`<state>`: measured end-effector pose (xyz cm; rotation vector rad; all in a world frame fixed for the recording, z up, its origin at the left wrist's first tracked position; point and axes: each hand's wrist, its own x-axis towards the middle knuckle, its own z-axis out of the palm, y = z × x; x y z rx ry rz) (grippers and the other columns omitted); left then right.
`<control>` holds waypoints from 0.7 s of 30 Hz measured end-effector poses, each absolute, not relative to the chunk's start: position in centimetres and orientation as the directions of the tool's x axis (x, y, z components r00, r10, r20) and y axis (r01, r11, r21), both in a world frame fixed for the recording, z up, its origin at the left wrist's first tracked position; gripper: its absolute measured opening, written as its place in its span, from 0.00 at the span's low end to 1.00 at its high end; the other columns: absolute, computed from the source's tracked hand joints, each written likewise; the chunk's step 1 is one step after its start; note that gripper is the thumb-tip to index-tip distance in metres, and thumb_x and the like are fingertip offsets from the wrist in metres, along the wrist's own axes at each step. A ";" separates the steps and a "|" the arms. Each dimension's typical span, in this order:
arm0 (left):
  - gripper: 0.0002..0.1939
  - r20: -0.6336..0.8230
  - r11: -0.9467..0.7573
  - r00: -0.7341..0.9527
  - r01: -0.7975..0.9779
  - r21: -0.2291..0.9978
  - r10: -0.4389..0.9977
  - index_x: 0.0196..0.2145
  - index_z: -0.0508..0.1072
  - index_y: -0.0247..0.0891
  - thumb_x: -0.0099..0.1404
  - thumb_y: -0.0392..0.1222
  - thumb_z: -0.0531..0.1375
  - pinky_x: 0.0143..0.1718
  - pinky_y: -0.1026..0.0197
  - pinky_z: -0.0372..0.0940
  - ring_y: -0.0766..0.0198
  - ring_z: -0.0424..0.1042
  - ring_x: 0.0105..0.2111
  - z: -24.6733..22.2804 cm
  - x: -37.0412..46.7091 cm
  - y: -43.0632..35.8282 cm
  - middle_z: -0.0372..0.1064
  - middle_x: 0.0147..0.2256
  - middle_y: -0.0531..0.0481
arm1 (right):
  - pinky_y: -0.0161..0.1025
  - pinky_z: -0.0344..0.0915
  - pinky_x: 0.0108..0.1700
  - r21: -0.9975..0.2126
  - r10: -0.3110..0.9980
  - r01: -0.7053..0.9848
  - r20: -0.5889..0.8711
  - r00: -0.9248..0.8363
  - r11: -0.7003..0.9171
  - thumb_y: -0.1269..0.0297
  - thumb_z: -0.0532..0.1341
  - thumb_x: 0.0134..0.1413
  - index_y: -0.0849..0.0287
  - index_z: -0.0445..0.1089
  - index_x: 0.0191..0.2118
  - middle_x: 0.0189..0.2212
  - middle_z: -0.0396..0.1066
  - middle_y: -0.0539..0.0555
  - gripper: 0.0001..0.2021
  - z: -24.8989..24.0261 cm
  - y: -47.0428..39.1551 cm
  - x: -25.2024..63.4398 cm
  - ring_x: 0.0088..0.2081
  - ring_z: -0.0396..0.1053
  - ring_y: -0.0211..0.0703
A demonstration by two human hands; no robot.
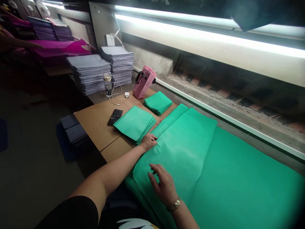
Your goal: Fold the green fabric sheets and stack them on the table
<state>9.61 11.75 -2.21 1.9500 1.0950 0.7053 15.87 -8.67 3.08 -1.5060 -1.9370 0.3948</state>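
Large green sheets [238, 178], of paper or thin fabric, cover the right of the table, with a folded green sheet [181, 146] on top. At the folded sheet's left edge rests my left hand [149, 142], its fingers curled down and closed on that edge. My right hand [164, 186], wearing a watch, is over the near part of the same sheet. Its thumb and fingers are apart and hold nothing. Just beyond my left hand lies a stack of folded green pieces [135, 122], and a smaller green stack [158, 101] sits farther back.
Brown cardboard [92, 119] lies under the stacks. On it are a phone [115, 116] and a pink bag [144, 82]. A bottle [107, 85], a white cable [115, 95] and tall white paper stacks [91, 74] stand behind. At far left, another person's arm reaches over magenta sheets [59, 51].
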 end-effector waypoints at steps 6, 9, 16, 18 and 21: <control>0.08 0.062 -0.289 0.466 0.435 0.853 0.883 0.16 0.74 0.39 0.47 0.30 0.59 0.51 0.63 0.59 0.61 0.69 0.46 -2.2 9.6 12.2 0.76 0.33 0.54 | 0.48 0.59 0.53 -0.329 0.893 0.943 0.435 0.112 0.042 0.55 0.50 0.64 0.57 0.61 0.55 0.53 0.60 0.58 0.18 1.9 -11.3 25.7 0.53 0.59 0.50; 0.09 0.059 -0.279 0.458 0.432 0.858 0.887 0.15 0.73 0.38 0.47 0.30 0.59 0.51 0.64 0.60 0.61 0.69 0.46 -2.0 9.6 12.2 0.76 0.33 0.54 | 0.53 0.50 0.59 -0.199 0.929 0.980 0.360 0.087 -0.014 0.50 0.46 0.64 0.58 0.56 0.60 0.60 0.51 0.58 0.24 1.0 -12.6 28.6 0.60 0.49 0.52; 0.09 0.080 -0.280 0.433 0.421 0.862 0.898 0.13 0.71 0.38 0.46 0.29 0.58 0.50 0.61 0.61 0.60 0.69 0.46 -1.7 9.4 11.7 0.75 0.34 0.52 | 0.55 0.35 0.63 0.012 0.990 0.990 0.019 0.137 -0.137 0.44 0.41 0.62 0.55 0.47 0.65 0.64 0.37 0.52 0.31 -1.9 -10.1 35.5 0.64 0.33 0.47; 0.09 0.108 -0.289 0.419 0.397 0.871 0.901 0.13 0.69 0.38 0.45 0.29 0.58 0.50 0.60 0.61 0.59 0.69 0.46 -2.1 9.4 11.6 0.75 0.34 0.51 | 0.56 0.35 0.62 0.046 0.973 0.972 -0.018 0.232 -0.231 0.41 0.41 0.60 0.52 0.44 0.65 0.65 0.35 0.50 0.32 -2.5 -7.2 39.4 0.64 0.31 0.46; 0.09 0.151 -0.305 0.411 0.339 0.890 0.899 0.12 0.68 0.39 0.46 0.30 0.59 0.50 0.57 0.61 0.58 0.68 0.46 -2.7 9.3 11.5 0.75 0.35 0.50 | 0.58 0.36 0.62 0.059 0.912 0.912 -0.031 0.409 -0.407 0.39 0.40 0.59 0.50 0.41 0.66 0.65 0.32 0.48 0.34 -2.8 -1.5 46.2 0.64 0.30 0.46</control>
